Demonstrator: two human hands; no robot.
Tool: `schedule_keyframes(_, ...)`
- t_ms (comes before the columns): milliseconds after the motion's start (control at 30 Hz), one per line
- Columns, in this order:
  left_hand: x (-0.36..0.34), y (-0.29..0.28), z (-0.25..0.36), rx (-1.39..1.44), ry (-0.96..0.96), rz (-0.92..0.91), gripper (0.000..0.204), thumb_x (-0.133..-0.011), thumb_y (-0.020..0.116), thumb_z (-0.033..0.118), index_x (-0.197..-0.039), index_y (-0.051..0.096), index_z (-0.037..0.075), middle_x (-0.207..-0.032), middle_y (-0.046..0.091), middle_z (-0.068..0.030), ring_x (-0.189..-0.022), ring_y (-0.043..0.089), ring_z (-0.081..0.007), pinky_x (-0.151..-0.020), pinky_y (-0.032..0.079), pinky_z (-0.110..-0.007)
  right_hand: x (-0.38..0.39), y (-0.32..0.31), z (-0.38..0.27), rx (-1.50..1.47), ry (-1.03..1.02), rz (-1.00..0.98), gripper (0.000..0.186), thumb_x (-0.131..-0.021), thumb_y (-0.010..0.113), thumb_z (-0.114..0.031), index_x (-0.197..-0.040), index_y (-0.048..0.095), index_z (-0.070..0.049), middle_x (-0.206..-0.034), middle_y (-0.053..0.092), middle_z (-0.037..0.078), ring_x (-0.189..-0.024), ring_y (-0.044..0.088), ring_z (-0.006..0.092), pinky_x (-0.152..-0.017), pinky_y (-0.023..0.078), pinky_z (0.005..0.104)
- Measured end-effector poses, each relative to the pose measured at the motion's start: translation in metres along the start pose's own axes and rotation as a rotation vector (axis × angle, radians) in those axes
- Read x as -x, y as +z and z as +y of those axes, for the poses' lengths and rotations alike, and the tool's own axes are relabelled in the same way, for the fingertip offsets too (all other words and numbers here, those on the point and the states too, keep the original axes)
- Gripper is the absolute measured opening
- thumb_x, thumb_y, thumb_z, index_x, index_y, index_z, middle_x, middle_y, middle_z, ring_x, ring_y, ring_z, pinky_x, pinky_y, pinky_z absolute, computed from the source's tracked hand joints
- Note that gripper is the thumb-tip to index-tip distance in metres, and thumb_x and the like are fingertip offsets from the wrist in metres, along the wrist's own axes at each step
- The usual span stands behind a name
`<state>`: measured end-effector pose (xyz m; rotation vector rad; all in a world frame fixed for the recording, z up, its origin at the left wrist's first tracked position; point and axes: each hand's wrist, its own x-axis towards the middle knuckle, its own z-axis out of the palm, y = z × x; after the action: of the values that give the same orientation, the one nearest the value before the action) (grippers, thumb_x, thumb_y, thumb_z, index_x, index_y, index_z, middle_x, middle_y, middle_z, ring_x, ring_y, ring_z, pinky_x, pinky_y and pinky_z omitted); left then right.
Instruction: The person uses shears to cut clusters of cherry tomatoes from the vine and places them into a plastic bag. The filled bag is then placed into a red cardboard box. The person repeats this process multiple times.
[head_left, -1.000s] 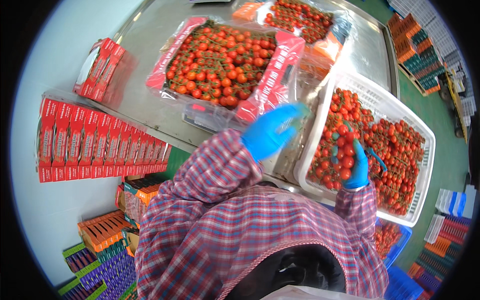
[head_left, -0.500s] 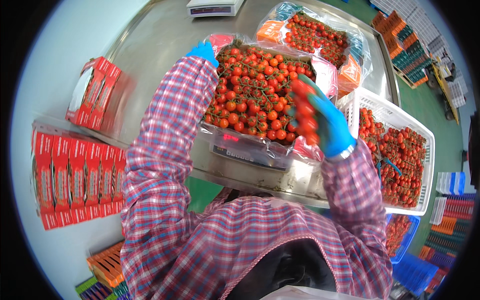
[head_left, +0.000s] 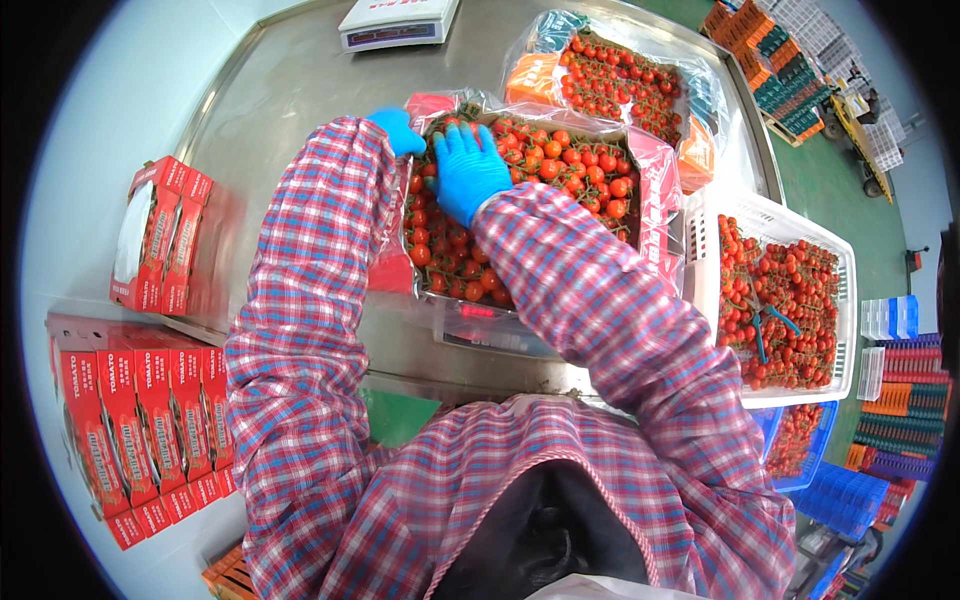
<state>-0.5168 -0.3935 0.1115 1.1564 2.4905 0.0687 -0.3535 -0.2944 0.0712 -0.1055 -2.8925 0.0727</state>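
Observation:
My blue-gloved left hand (head_left: 395,135) is at the upper left corner of a pink box (head_left: 656,200) lined with clear plastic and filled with vine tomatoes (head_left: 545,155); its fingers are mostly hidden. My right hand (head_left: 467,172) lies on the tomatoes near that corner, fingers stretched a little apart over them. The box sits on an electronic scale (head_left: 480,328) with a red display, on a steel table (head_left: 270,100).
A second scale (head_left: 398,22) and a bagged tomato tray (head_left: 620,85) are behind. Red cartons (head_left: 125,420) stand left. Right are a white crate (head_left: 845,320) of tomatoes with blue cutters (head_left: 760,325), a blue crate (head_left: 805,470), stacked crates (head_left: 905,400) and a yellow pallet truck (head_left: 860,150).
My right hand has carried a tomato bunch from the white crate left onto the boxed tomatoes and now rests there. My left hand has moved up to the box's far corner.

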Motion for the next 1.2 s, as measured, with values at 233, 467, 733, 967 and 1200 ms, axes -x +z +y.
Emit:
schedule_keyframes(233,0.045,0.031,0.036,-0.196,0.112,0.579,0.05,-0.085,0.052,0.034,-0.127,0.049,0.008,-0.134,0.043,-0.0155,-0.122,0.043,-0.029,-0.103,0.032,-0.045,0.029,-0.052,0.053,-0.249,-0.183,-0.145,0.066,-0.087,0.051,-0.043,-0.136,0.033,-0.003,-0.142,0.028,0.02,-0.133,0.025,0.0358,-0.107,0.021,0.051)
schedule_keyframes(467,0.001,0.102,0.044,-0.695,0.069,0.433,0.06,-0.086,0.053,0.028,-0.139,0.031,0.009,-0.146,0.027,-0.0087,-0.134,0.026,-0.0258,-0.108,0.02,-0.048,0.318,-0.246,0.296,-0.857,0.631,0.008,0.039,-0.093,0.051,-0.017,-0.13,0.047,-0.008,-0.13,0.047,0.009,-0.121,0.042,0.0188,-0.098,0.036,0.0314)
schedule_keyframes(733,-0.013,0.085,0.047,-0.646,-0.112,0.187,0.058,-0.089,0.051,0.024,-0.142,0.027,0.021,-0.149,0.021,-0.0036,-0.138,0.017,-0.024,-0.108,0.013,-0.055,0.495,-0.174,0.407,0.047,0.744,-0.622,0.042,-0.074,0.054,0.003,-0.114,0.059,-0.011,-0.113,0.058,0.01,-0.105,0.054,0.0293,-0.088,0.046,0.0412)
schedule_keyframes(967,0.051,0.064,0.258,-0.036,0.473,0.522,0.043,-0.089,0.048,0.014,-0.131,0.045,0.006,-0.144,0.031,-0.0128,-0.135,0.024,-0.0277,-0.11,0.017,-0.042,0.497,-0.163,0.458,-0.014,0.577,-0.95,0.046,-0.07,0.063,-0.01,-0.115,0.056,-0.016,-0.105,0.058,0.012,-0.097,0.057,0.0305,-0.081,0.047,0.0415)
schedule_keyframes(1200,0.058,0.135,0.526,0.975,0.699,-0.61,0.079,-0.078,0.068,0.014,-0.143,0.022,0.009,-0.143,0.032,-0.0128,-0.132,0.03,-0.0245,-0.106,0.027,-0.039,0.44,-0.204,0.421,-0.696,0.102,-0.641,0.039,-0.073,0.066,-0.016,-0.111,0.058,-0.012,-0.099,0.061,0.009,-0.085,0.061,0.0219,-0.075,0.05,0.0366)
